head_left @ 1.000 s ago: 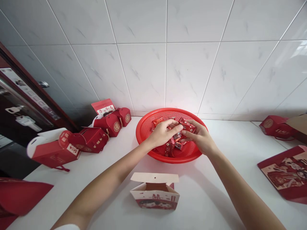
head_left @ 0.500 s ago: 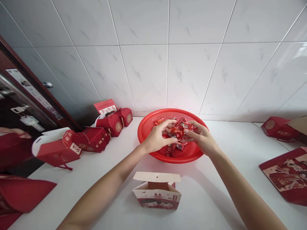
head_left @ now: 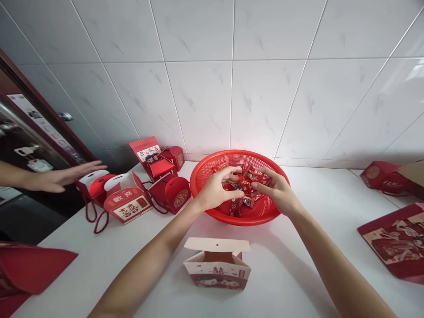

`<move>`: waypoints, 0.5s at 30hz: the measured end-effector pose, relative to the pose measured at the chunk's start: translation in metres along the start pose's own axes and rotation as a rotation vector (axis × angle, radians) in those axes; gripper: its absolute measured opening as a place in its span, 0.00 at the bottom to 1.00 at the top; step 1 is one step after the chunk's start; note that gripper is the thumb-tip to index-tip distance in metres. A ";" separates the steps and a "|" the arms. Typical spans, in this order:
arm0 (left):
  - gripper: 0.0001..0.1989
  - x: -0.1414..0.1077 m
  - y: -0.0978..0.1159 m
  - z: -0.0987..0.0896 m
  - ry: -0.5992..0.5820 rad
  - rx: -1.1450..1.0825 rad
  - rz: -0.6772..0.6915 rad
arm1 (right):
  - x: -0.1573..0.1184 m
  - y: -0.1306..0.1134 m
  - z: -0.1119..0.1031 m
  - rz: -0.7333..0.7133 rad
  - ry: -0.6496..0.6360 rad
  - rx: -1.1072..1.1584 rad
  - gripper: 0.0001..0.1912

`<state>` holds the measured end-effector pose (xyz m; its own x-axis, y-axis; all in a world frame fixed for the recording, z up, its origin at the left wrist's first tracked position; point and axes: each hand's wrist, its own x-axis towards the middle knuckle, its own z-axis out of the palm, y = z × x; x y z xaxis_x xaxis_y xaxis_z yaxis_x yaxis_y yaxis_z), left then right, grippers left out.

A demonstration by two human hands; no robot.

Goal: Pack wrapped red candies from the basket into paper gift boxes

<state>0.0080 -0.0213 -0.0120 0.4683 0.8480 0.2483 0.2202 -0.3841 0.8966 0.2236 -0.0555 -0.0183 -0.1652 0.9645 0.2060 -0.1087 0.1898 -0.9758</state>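
Plainly, the table (head_left: 341, 212) bears a red basket (head_left: 243, 221) at far centre, with an open-topped box (head_left: 217, 274) nearer. Over the basket, the left hand (head_left: 213, 189) curves, thumb and index fingertip apart; the right hand (head_left: 280, 190) clamps a red packet (head_left: 261, 177) between thumb and fingers, at the basket's right side, above other packets (head_left: 236, 206). If that pinch is loose, the red packet, which looks slick, might slip down among them. Its long axis slants from far left to near right, left end towards the left hand.
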 end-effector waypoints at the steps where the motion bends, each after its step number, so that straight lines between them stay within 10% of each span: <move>1: 0.35 0.000 0.000 0.000 -0.001 -0.001 -0.006 | 0.000 0.000 0.001 -0.008 0.007 -0.020 0.22; 9: 0.31 -0.001 0.006 -0.006 0.038 -0.031 0.015 | -0.001 -0.006 0.002 -0.069 0.072 -0.068 0.20; 15: 0.20 -0.042 0.066 -0.045 -0.064 0.016 0.061 | -0.018 -0.039 0.002 -0.155 0.077 -0.036 0.15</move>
<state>-0.0361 -0.0662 0.0536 0.5346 0.7981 0.2780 0.2032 -0.4407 0.8744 0.2286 -0.0811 0.0166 -0.0731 0.9340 0.3496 -0.0912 0.3428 -0.9350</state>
